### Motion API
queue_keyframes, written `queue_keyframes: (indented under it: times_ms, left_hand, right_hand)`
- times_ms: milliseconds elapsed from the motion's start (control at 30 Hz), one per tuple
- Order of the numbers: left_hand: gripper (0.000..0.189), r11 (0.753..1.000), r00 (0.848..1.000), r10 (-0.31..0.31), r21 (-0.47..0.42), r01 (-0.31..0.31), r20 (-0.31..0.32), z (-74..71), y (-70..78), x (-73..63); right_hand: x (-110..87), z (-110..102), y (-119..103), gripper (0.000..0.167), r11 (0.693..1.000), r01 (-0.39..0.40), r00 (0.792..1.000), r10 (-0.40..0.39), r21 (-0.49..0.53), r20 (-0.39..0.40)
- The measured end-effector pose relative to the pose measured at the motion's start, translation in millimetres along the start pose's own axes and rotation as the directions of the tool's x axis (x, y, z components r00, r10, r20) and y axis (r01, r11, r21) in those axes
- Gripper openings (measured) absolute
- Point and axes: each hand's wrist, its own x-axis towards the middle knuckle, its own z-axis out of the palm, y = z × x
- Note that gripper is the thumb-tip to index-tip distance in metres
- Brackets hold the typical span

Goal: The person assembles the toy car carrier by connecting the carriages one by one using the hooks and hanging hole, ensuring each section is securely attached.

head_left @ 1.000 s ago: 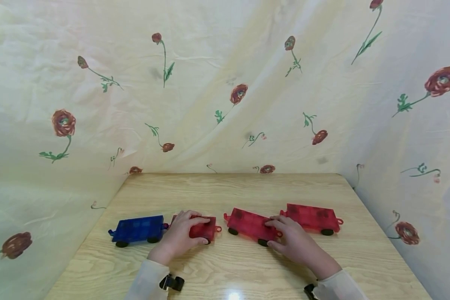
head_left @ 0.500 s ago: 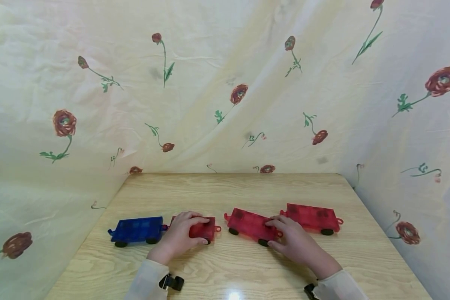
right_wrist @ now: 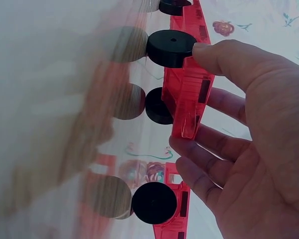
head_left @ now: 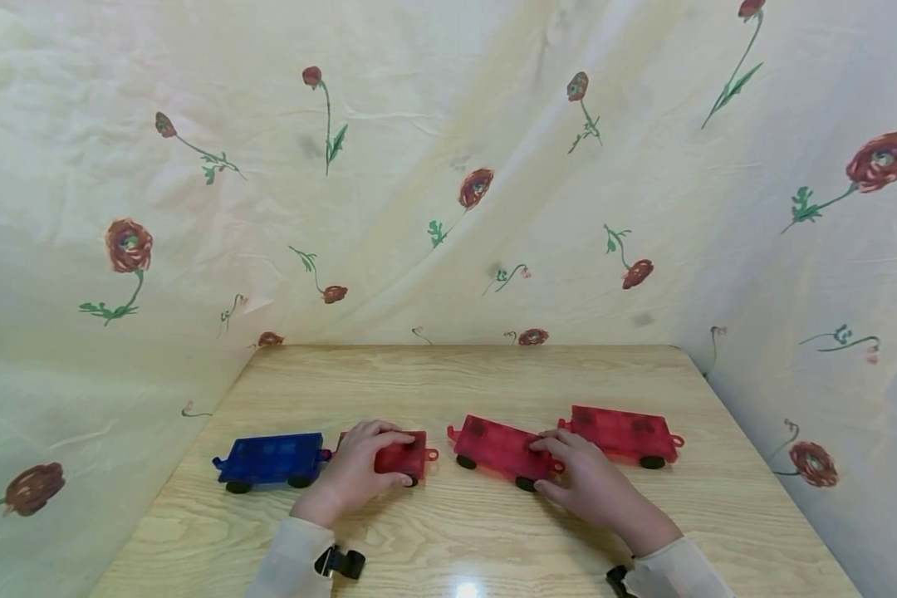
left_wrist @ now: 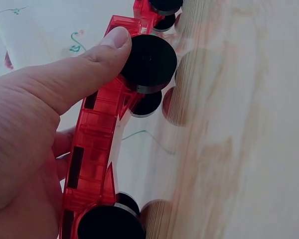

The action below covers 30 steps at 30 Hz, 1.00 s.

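The left hand (head_left: 353,472) is pinching a 1st red wagon (head_left: 405,457), the right hand (head_left: 586,483) a 2nd red wagon (head_left: 497,447) slanting 9:30 to 3:30. Its hook (head_left: 453,433) is sitting apart from the 1st's ring (head_left: 428,455), at 1:30, nearer the left hand. 1 blue wagon (head_left: 271,458) is standing at the left's 9 o'clock, a 3rd red wagon (head_left: 619,433) at the right's 1.

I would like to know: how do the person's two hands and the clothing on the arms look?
The left hand and the right hand wear no gloves. The left sleeve and the right sleeve are whitish. A black fitting shows beside the left cuff; another black piece, partly hidden, shows beside the right.
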Motion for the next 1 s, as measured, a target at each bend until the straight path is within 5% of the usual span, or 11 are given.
queue_keyframes:
  times_ms: [467,1000]
  left_hand:
    - [0.058,0.998,1.0,-0.022,-0.065,0.022,-0.003,-2.2,2.4,-1.6]
    - [0.059,0.996,1.0,0.019,-0.092,-0.021,-0.025,-1.8,4.0,-0.8]
  right_hand:
    - [-2.0,1.2,1.4,0.05,1.0,-0.019,1.0,0.019,0.01,0.017]
    - [-4.1,1.4,0.0,0.048,0.998,0.032,0.999,-0.033,0.052,0.009]
